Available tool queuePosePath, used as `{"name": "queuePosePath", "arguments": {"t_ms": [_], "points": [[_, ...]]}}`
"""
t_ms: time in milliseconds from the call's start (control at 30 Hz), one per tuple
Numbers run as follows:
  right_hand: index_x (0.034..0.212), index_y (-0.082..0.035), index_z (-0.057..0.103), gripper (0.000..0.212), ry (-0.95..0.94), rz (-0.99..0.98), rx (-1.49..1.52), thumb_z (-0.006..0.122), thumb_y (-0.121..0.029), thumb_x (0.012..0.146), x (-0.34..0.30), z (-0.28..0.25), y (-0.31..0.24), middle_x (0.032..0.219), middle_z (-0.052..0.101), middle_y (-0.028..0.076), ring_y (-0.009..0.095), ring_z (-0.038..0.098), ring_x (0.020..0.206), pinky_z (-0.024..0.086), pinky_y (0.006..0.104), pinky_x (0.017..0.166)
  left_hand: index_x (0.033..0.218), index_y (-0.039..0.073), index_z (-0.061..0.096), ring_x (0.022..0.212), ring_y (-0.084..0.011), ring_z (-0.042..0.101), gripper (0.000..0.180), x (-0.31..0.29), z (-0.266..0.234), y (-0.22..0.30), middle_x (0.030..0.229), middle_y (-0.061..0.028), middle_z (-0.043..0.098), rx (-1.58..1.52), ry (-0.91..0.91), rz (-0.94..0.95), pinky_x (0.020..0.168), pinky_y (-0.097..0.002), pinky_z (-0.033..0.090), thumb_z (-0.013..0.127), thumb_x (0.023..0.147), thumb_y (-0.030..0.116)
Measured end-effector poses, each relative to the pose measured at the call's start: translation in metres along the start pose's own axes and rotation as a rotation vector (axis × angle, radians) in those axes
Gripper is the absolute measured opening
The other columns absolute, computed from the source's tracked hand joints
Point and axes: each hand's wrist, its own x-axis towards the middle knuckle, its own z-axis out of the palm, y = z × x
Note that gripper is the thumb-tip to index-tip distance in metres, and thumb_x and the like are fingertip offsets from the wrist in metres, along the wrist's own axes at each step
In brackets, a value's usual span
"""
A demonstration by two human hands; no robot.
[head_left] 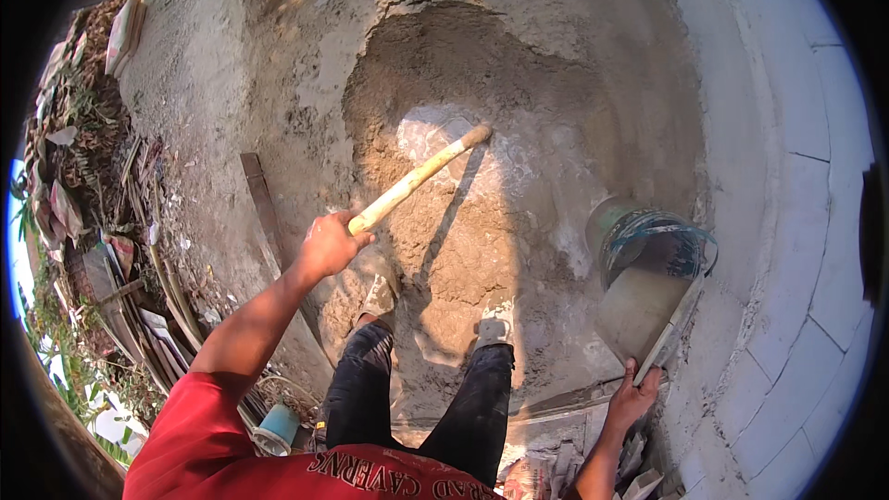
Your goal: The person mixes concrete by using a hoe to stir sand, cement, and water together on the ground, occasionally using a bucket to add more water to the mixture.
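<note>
My left hand (331,246) is closed round the lower end of a pale wooden tool handle (417,176), which slants up and right over the wet mortar (454,268). No tool head shows on it. The handle's far end is rounded and darker. At the lower right, my right hand (635,398) grips the near edge of a flat, squarish grey board or pan (639,308) with a pale rim; its exact kind cannot be told. The board's far side leans over the mouth of a mortar-stained bucket (607,222) with a teal rim and handle.
Around the mortar lies a broad grey sand heap (537,0). My mortar-caked feet (495,324) stand in the mix. A wooden plank (261,199) lies to the left, beyond it sticks and litter (167,296). A pale block wall (806,222) runs along the right. A blue-green container (280,426) stands lower left.
</note>
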Motion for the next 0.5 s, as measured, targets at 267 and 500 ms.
{"name": "queuePosePath", "arguments": {"t_ms": [267,500], "points": [[0.138,-0.005,0.049,0.068,0.065,-0.031,-0.171,0.08,-0.028,0.083,0.015,0.117,-0.102,0.135,0.05,0.021,0.039,0.049,0.123,0.043,0.0478,0.1,0.113,0.0,0.066,0.093,-0.038,0.07,0.039,-0.113,0.157,-0.153,0.094,-0.024,0.071,-0.45,-0.189,-0.173,0.08,-0.0418,0.053,0.077,0.084,0.023],[0.12,-0.001,0.048,0.05,-1.059,0.651,1.014,0.076,-0.029,0.09,-0.077,0.404,-0.336,0.091,0.064,0.013,0.02,0.064,0.071,0.054,0.0325,0.062,0.108,0.008,0.062,0.093,-0.0473,0.065,0.032,-0.163,0.258,-0.146,0.09,-0.0293,0.066,-0.515,-0.208,-0.419,0.075,-0.053,0.053,0.071,0.084,0.027]]}}
